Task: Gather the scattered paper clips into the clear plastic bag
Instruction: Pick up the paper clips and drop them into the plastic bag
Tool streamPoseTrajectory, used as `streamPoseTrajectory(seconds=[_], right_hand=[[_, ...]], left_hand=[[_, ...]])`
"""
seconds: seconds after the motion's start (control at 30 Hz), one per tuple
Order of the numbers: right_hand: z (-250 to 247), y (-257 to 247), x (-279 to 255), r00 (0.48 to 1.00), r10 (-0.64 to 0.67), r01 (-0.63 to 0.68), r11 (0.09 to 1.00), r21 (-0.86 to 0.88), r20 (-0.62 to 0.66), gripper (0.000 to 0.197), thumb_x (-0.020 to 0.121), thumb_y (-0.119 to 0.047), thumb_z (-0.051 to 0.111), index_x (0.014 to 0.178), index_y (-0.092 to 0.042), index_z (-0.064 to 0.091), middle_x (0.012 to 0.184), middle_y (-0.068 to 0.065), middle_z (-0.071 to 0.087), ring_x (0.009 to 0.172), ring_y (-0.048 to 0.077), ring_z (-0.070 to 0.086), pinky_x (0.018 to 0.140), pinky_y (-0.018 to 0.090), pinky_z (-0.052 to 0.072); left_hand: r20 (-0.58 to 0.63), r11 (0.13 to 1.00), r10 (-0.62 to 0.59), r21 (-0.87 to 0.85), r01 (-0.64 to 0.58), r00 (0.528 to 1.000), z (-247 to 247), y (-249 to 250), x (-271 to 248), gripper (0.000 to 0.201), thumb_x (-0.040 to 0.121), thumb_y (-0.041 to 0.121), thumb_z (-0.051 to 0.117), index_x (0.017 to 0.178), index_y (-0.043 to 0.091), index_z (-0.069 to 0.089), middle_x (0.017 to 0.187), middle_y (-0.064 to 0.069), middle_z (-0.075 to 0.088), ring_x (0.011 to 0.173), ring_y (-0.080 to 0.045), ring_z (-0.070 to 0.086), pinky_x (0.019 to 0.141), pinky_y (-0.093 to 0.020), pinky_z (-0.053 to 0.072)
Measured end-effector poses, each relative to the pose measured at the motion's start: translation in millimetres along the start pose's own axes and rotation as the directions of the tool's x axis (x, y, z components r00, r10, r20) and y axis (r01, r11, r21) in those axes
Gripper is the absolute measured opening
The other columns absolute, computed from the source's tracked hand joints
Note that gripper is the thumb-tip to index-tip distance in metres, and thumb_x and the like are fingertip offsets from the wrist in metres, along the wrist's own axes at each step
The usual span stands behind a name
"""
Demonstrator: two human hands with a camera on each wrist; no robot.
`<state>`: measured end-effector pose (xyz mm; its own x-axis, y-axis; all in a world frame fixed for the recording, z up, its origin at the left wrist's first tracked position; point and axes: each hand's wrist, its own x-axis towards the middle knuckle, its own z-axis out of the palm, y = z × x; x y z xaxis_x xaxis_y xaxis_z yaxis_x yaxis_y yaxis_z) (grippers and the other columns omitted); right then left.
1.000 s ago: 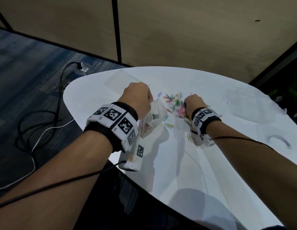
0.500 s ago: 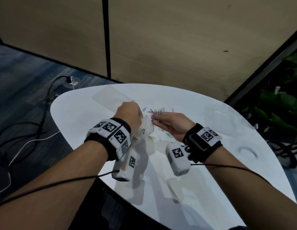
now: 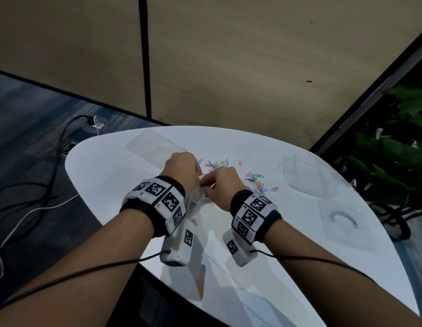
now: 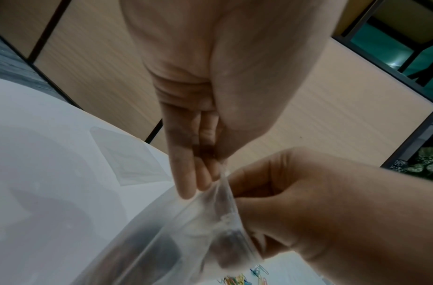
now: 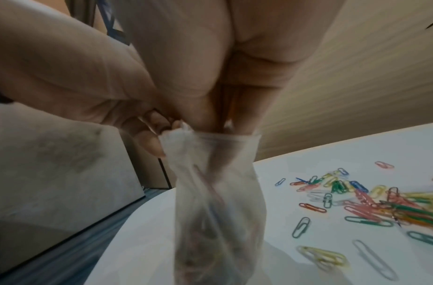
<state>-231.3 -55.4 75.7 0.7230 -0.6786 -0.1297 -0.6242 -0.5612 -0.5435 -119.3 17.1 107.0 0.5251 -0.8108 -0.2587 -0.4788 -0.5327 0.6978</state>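
Above table (image 3: 115, 161), left hand (image 3: 181, 168) pinching bag (image 5: 217, 192)

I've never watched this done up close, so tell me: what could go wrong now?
The left hand only pinches the rim of the clear plastic bag, so it might slip and spill. The right hand has its fingers in the narrow mouth and could drop clips outside. Many coloured paper clips lie scattered on the white table.

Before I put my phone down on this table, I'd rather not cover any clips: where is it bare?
Bare: the near table stretch below both wrists, and the left part between the flat clear sheet and the edge. Crowded: paper clips beyond the hands, and clear plastic trays along the right side.
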Motion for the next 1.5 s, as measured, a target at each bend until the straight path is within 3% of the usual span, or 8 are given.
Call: streamPoseTrajectory(seconds=[0.13, 0.3, 0.4, 0.57, 0.97, 1.1, 1.3, 1.5], right_hand=[[-10, -6, 3, 0.997, -0.066, 0.059, 0.982, 0.178, 0.032, 0.024, 0.081, 0.002, 0.061, 0.088, -0.011, 0.079, 0.080, 0.003, 0.075, 0.062, 0.005, 0.065, 0.065, 0.014, 0.049], [-32, 52, 48, 0.978, 0.197, -0.124, 0.805, 0.580, -0.065, 0.027, 0.087, 0.005, 0.056, 0.083, -0.014, 0.076, 0.089, 0.008, 0.074, 0.079, 0.024, 0.070, 0.074, 0.036, 0.059], [-29, 109, 78, 0.916, 0.366, -0.321, 0.915, 0.246, -0.164, 0.017, 0.090, -0.020, 0.062, 0.102, -0.023, 0.074, 0.112, 0.004, 0.073, 0.104, 0.027, 0.068, 0.096, 0.040, 0.053], [-8, 142, 111, 0.880, 0.466, -0.475, 0.868, -0.144, -0.093, 0.049, 0.099, -0.037, 0.045, 0.141, -0.013, 0.048, 0.148, 0.009, 0.047, 0.134, 0.030, 0.044, 0.112, 0.034, 0.032], [71, 86, 141, 0.959, 0.185, -0.035, 0.831, -0.556, 0.216, 0.063, 0.095, -0.049, 0.027, 0.152, -0.029, 0.009, 0.160, 0.015, 0.003, 0.145, 0.038, 0.016, 0.113, 0.054, 0.029], [67, 93, 119, 0.985, 0.013, 0.093, 0.802, -0.590, 0.172, 0.049, 0.097, -0.025, 0.044, 0.144, -0.017, 0.034, 0.140, 0.013, 0.041, 0.119, 0.033, 0.050, 0.095, 0.041, 0.047], [47, 97, 89, 0.993, 0.057, 0.026, 0.754, -0.657, 0.105, 0.019, 0.084, -0.001, 0.052, 0.084, -0.010, 0.069, 0.088, 0.010, 0.067, 0.081, 0.027, 0.063, 0.066, 0.024, 0.042], [11, 109, 79, 0.939, 0.317, -0.323, 0.946, -0.029, -0.136, 0.014, 0.079, -0.011, 0.075, 0.091, -0.016, 0.080, 0.091, 0.000, 0.077, 0.089, 0.015, 0.071, 0.091, 0.026, 0.054]], left_hand=[[-0.022, 1.000, 0.016, -0.010, -0.016, 1.000, -7, -8, 0, 0.018, 0.091, 0.003, 0.060, 0.084, 0.014, 0.073, 0.094, -0.018, 0.074, 0.089, -0.036, 0.074, 0.082, -0.041, 0.063], [-0.049, 0.999, -0.002, -0.055, 0.000, 0.999, -21, -27, 3, 0.021, 0.094, 0.005, 0.059, 0.080, 0.017, 0.070, 0.095, -0.015, 0.074, 0.093, -0.033, 0.073, 0.086, -0.040, 0.062], [-0.063, 0.999, -0.014, -0.052, 0.010, 0.998, -29, -37, 5, 0.018, 0.094, 0.007, 0.058, 0.083, 0.017, 0.069, 0.099, -0.016, 0.072, 0.092, -0.034, 0.073, 0.085, -0.039, 0.062], [-0.069, 1.000, -0.009, -0.011, 0.009, 0.998, -42, -46, 6, 0.019, 0.095, 0.006, 0.056, 0.087, 0.016, 0.069, 0.103, -0.015, 0.072, 0.094, -0.032, 0.072, 0.086, -0.039, 0.061], [-0.066, 1.000, -0.003, 0.026, 0.005, 0.998, -43, -46, 9, 0.020, 0.094, 0.006, 0.057, 0.083, 0.019, 0.068, 0.094, -0.012, 0.071, 0.091, -0.032, 0.072, 0.084, -0.040, 0.062], [-0.072, 1.000, 0.001, 0.026, 0.001, 0.997, -44, -47, 9, 0.024, 0.094, 0.006, 0.059, 0.077, 0.021, 0.065, 0.094, -0.013, 0.072, 0.090, -0.032, 0.073, 0.084, -0.040, 0.062], [-0.066, 1.000, 0.003, 0.023, -0.001, 0.998, -41, -43, 5, 0.017, 0.094, 0.007, 0.060, 0.087, 0.016, 0.072, 0.098, -0.015, 0.072, 0.090, -0.032, 0.073, 0.085, -0.040, 0.062], [-0.049, 1.000, -0.002, 0.028, 0.004, 0.999, -38, -38, 6, 0.016, 0.093, 0.008, 0.060, 0.088, 0.016, 0.073, 0.101, -0.015, 0.072, 0.090, -0.032, 0.073, 0.085, -0.040, 0.062]])
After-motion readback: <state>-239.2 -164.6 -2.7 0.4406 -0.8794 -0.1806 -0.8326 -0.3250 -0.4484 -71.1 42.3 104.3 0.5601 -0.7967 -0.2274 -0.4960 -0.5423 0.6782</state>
